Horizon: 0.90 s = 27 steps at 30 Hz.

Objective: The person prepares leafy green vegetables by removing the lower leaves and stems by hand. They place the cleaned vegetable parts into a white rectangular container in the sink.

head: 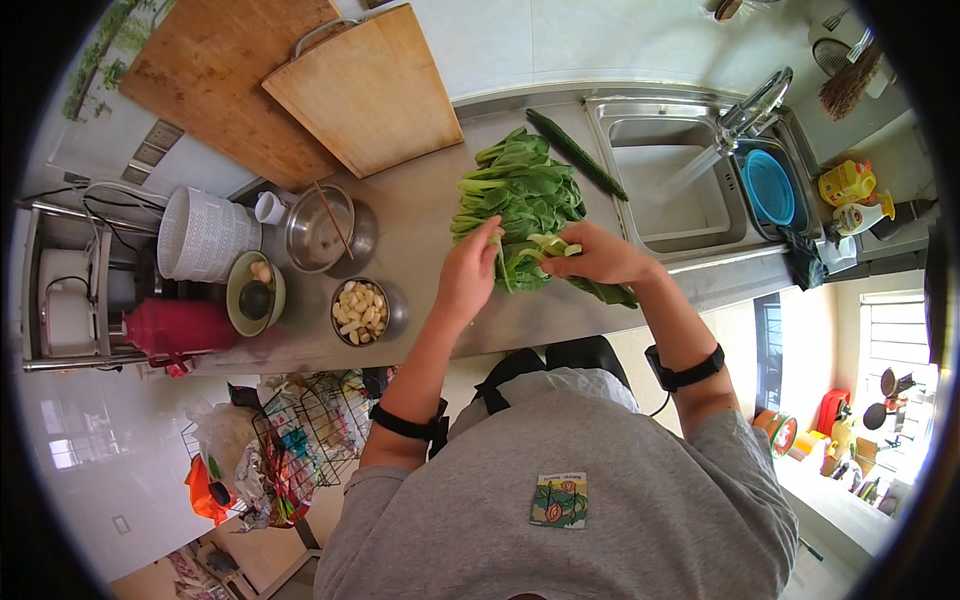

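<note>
A pile of leafy green vegetables (525,184) lies on the steel counter, pale stems mostly to the left. In my right hand (604,259) is a bunch of greens (555,246), its stems showing past the fingers and dark leaves hanging below the palm. My left hand (469,270) is at the near left edge of the pile, fingers curved against the stems; whether it grips any is hidden. Beyond the pile, a cucumber (577,155) lies slantwise beside the sink. Left of my left forearm stands a metal bowl (335,321) of peeled garlic cloves (360,311).
Water runs from the faucet (739,124) into the steel sink (679,240); a blue basket (767,187) sits in the smaller basin. Two wooden boards (367,90) lean on the wall. Leftward are a steel bowl (300,251) with chopsticks, a green bowl (276,307) and a red thermos (180,328).
</note>
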Available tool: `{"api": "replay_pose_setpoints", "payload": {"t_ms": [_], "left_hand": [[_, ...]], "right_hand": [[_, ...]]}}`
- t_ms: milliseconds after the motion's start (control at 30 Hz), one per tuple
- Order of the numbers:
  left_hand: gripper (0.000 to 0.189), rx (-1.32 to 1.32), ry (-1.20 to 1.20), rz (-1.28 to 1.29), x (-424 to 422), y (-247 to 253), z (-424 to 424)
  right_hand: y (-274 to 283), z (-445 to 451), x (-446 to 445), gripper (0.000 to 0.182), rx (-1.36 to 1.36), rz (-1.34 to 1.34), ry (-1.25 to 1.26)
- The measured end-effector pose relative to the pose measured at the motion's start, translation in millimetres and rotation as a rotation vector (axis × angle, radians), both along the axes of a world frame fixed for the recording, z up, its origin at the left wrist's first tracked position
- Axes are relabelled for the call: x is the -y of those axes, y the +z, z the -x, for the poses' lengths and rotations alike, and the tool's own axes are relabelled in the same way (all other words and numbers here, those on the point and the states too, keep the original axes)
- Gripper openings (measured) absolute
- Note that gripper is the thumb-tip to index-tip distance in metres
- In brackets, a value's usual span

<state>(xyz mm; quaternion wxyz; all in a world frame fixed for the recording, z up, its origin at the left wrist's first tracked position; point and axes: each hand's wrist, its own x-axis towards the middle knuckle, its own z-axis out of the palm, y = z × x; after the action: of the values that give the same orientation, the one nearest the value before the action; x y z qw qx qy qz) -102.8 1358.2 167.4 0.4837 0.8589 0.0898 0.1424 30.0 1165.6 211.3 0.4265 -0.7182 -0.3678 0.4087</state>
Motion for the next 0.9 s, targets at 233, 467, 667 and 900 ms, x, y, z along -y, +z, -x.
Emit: {"api": "replay_pose_setpoints", "payload": {"t_ms": [233,467,667,900], "left_hand": [[0.035,-0.058,-0.178,1.129,-7,17,-4],[0.029,0.030,-0.139,1.115,6,7,-8],[0.035,-0.003,-0.065,0.995,12,10,-10],[0.034,-0.075,-0.027,0.674,9,8,-11]], "right_hand": [[-7,4,-4,0.028,-0.246,-0.201,-0.193],[-15,16,-14,0.031,-0.246,-0.247,-0.238],[-29,13,-15,0.029,-0.037,-0.154,-0.260],[-26,10,-16,0.031,0.267,-0.068,-0.173]]}}
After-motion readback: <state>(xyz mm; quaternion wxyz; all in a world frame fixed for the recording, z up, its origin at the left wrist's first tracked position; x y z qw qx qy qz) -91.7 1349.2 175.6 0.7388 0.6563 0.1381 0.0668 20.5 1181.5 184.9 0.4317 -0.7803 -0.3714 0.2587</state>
